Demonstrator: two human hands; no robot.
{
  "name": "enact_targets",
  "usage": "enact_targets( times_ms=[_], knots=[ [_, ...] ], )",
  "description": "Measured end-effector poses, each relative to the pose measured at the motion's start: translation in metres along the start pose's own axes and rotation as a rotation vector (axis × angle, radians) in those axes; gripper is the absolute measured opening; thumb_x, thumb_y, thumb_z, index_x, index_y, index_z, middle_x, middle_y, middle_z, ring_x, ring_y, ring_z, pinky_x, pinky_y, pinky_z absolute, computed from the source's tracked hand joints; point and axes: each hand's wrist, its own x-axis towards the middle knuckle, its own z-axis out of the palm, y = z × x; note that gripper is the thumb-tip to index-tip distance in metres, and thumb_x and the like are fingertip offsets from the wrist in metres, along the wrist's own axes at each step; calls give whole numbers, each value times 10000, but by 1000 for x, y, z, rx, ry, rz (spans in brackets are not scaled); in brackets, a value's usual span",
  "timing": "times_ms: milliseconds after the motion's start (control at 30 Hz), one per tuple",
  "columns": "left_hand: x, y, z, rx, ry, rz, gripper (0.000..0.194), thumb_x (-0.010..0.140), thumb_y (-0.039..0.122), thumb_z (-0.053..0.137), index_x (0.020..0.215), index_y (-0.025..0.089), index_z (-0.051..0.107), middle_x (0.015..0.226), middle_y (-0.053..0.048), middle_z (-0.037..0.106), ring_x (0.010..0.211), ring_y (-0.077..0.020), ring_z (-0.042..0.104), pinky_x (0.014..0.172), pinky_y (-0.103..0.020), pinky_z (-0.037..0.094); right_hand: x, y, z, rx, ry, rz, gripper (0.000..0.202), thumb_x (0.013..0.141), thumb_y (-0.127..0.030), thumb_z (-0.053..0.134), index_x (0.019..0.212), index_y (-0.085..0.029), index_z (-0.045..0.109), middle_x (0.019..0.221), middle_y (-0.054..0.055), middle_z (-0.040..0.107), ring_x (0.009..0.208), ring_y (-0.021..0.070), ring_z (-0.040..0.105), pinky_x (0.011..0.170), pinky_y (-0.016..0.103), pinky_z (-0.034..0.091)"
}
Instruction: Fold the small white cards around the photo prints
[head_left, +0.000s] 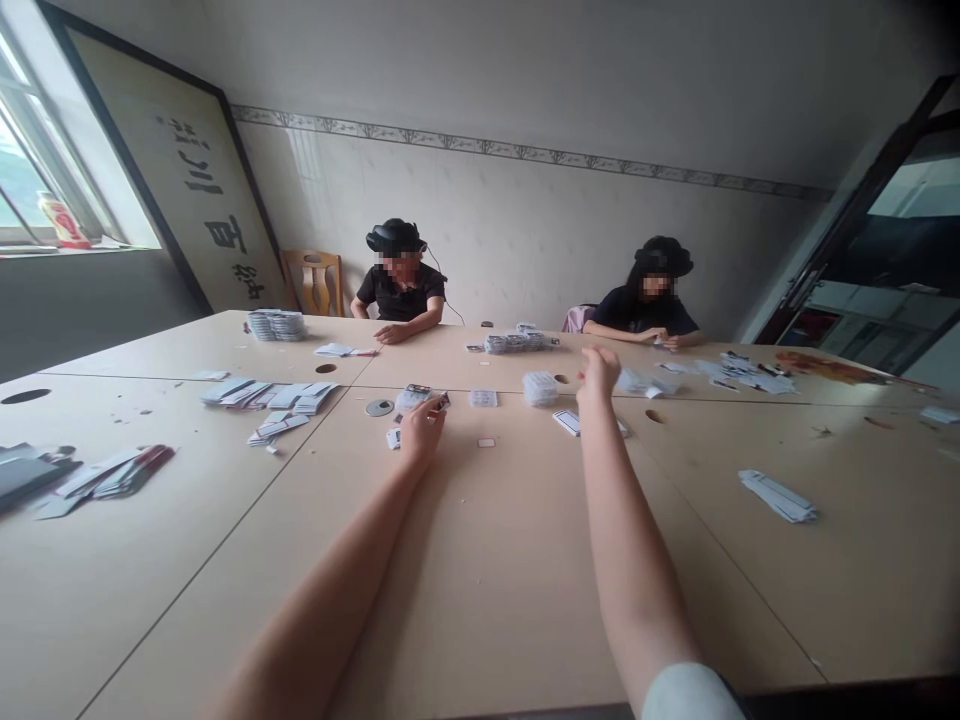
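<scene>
Left hand (pixel 422 432) (bare) on small cards (pixel 441 403), pale table (pixel 480 560)

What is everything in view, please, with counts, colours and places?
Wood-look table: one, beige, centre
Seated people: two, dark-clothed, behind it
Slatted wooden chair: one, orange, far left
Framed calligraphy panel: one, pale, left
Cylindrical container: one, red-white, windowsill
Paper-like strip piles: several, white, left and right
Clear plastic stacks: several, colourless, centre
Scattered flat pieces: many, white-black, right
Round flat disc: one, grey, centre-left
Left hand: one, bare, centre, holding small dark piece
Right hand: one, bare, centre-right, raised
</scene>
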Motion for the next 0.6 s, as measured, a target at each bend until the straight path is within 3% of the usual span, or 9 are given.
enact_targets(
  times_ms=[67, 167, 233, 300, 500, 600],
  knots=[
    [-1, 2, -2, 9, -6, -12, 351, 797, 185, 574, 1131, 221, 674, 1009, -37, 716, 834, -188, 653, 824, -301, 490, -26, -4, 27, 107, -146, 75, 249, 703, -256, 549, 938, -176, 563, 827, 11, 596, 666, 124, 569, 505, 205, 447],
    [-2, 4, -5, 32, -26, -25, 386, 777, 190, 600, 1156, 226, 664, 914, -27, 724, 833, -196, 652, 829, -302, 485, -81, 9, 63, 46, -377, 130, 146, 728, -261, 571, 856, -191, 567, 778, -12, 601, 603, 90, 553, 449, 154, 402],
    [-3, 4, -5, 33, -41, -8, 382, 779, 212, 609, 1157, 228, 663, 875, -22, 724, 821, -193, 653, 826, -298, 484, -115, 26, 77, -25, -545, 340, 163, 734, -279, 615, 870, -206, 562, 792, -19, 616, 596, 81, 559, 441, 141, 406],
    [-5, 4, -5, 16, -57, 19, 377, 785, 222, 609, 1159, 233, 659, 864, -13, 725, 806, -181, 659, 821, -290, 484, -140, 42, 84, -46, -605, 441, 200, 742, -323, 642, 875, -197, 564, 750, -10, 615, 532, 90, 561, 409, 161, 407],
    [-9, 6, 1, 68, -104, 174, 350, 833, 230, 572, 1177, 235, 635, 908, -26, 728, 817, -177, 668, 827, -299, 477, -158, 69, 81, 23, -753, 558, 197, 803, -355, 611, 817, -159, 603, 705, 26, 653, 462, 99, 588, 430, 203, 467],
    [-10, 8, 4, 129, -123, 263, 355, 866, 230, 541, 1216, 235, 598, 908, -29, 730, 864, -192, 671, 886, -336, 445, -158, 73, 81, 62, -755, 560, 161, 791, -316, 626, 792, -157, 601, 683, 22, 660, 454, 91, 583, 438, 193, 471]
  ],
)
